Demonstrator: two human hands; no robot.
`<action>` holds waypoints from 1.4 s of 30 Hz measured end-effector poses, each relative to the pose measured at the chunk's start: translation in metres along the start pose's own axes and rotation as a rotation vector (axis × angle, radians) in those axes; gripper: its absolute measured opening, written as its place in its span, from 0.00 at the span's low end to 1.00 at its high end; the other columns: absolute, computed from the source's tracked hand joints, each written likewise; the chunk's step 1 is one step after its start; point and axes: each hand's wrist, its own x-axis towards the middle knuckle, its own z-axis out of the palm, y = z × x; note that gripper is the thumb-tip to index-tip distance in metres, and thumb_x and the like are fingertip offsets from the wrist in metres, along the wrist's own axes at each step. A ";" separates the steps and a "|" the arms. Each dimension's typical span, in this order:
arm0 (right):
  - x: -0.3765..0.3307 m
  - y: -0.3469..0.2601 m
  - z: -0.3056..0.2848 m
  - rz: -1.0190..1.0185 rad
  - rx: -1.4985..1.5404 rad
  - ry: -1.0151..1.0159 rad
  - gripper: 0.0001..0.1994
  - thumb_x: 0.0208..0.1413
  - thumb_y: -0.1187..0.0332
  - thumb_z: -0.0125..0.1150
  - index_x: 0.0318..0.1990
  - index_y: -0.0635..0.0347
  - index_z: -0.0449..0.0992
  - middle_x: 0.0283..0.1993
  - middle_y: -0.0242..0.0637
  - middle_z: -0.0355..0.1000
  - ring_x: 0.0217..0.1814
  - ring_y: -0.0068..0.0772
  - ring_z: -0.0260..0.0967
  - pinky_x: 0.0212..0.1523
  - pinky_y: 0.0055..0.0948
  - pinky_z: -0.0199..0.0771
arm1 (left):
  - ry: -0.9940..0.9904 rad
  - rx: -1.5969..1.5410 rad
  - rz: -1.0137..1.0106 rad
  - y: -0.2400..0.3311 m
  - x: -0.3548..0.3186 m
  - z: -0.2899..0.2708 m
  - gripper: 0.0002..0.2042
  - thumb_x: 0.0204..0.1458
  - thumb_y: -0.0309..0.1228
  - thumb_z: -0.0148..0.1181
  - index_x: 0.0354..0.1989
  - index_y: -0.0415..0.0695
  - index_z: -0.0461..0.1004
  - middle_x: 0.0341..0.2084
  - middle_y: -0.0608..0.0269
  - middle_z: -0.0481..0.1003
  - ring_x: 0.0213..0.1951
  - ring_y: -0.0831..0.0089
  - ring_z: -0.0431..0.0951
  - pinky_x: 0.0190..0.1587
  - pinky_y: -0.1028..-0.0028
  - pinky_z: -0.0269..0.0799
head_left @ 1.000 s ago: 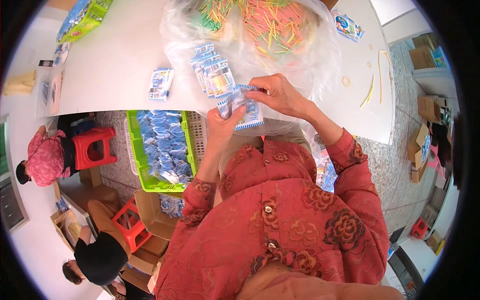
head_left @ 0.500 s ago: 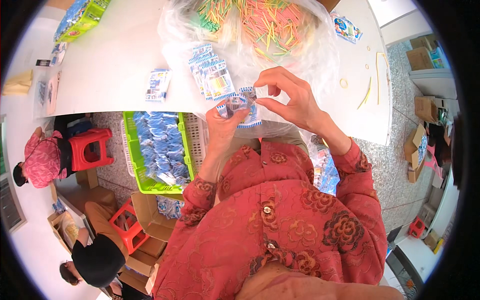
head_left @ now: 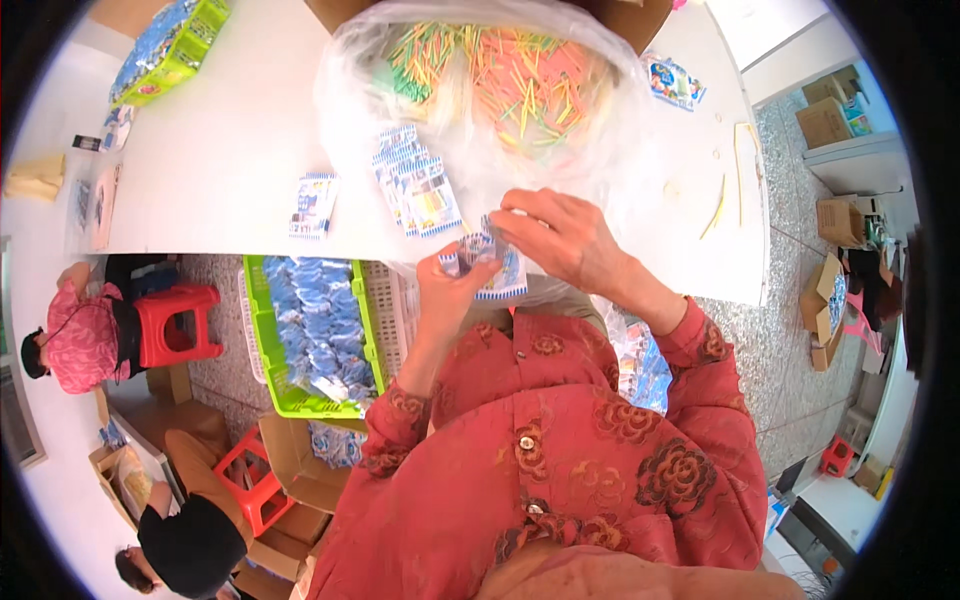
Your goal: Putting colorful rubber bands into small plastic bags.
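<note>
One packet [head_left: 508,281] sits at the near edge of the table [head_left: 215,180], where we grip it between thumb and fingers of our left hand [head_left: 447,290]; we hold our right hand [head_left: 572,242] at its upper edge, fingers curled, but cannot tell whether they grip it. Below, to our left, we have a green crate [head_left: 264,340] of blue packets [head_left: 322,320]. Just beyond our hands lies an overlapping stack [head_left: 424,195]; left of it, a loose packet [head_left: 313,205]. Farther back, a clear bag [head_left: 350,95] contains coloured sticks [head_left: 535,85].
</note>
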 end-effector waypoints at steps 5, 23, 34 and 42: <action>-0.002 -0.001 -0.007 -0.023 0.044 0.018 0.13 0.36 0.77 0.63 0.33 0.61 0.72 0.35 0.35 0.68 0.28 0.32 0.69 0.26 0.27 0.70 | -0.061 0.177 0.023 -0.006 -0.003 -0.005 0.04 0.43 0.22 0.62 0.28 0.36 0.75 0.21 0.72 0.73 0.24 0.88 0.67 0.26 0.84 0.63; -0.006 0.001 -0.025 0.322 0.295 -0.026 0.11 0.39 0.77 0.63 0.33 0.59 0.72 0.37 0.32 0.67 0.32 0.33 0.69 0.29 0.28 0.70 | -0.207 0.113 0.009 -0.006 0.012 0.001 0.09 0.43 0.18 0.60 0.35 0.36 0.74 0.28 0.66 0.75 0.29 0.82 0.73 0.33 0.81 0.70; -0.011 0.018 -0.020 0.206 0.140 -0.028 0.08 0.42 0.79 0.59 0.33 0.61 0.72 0.37 0.34 0.67 0.32 0.34 0.69 0.28 0.28 0.70 | -0.168 0.137 0.112 -0.004 0.038 0.020 0.06 0.43 0.23 0.63 0.28 0.36 0.74 0.20 0.71 0.73 0.22 0.88 0.67 0.23 0.84 0.63; -0.004 0.031 -0.002 0.385 0.409 -0.051 0.05 0.46 0.77 0.58 0.33 0.64 0.71 0.39 0.37 0.66 0.32 0.30 0.68 0.28 0.25 0.68 | -0.159 0.159 -0.003 -0.012 0.058 0.012 0.07 0.43 0.23 0.63 0.32 0.38 0.75 0.24 0.69 0.75 0.25 0.85 0.72 0.28 0.83 0.68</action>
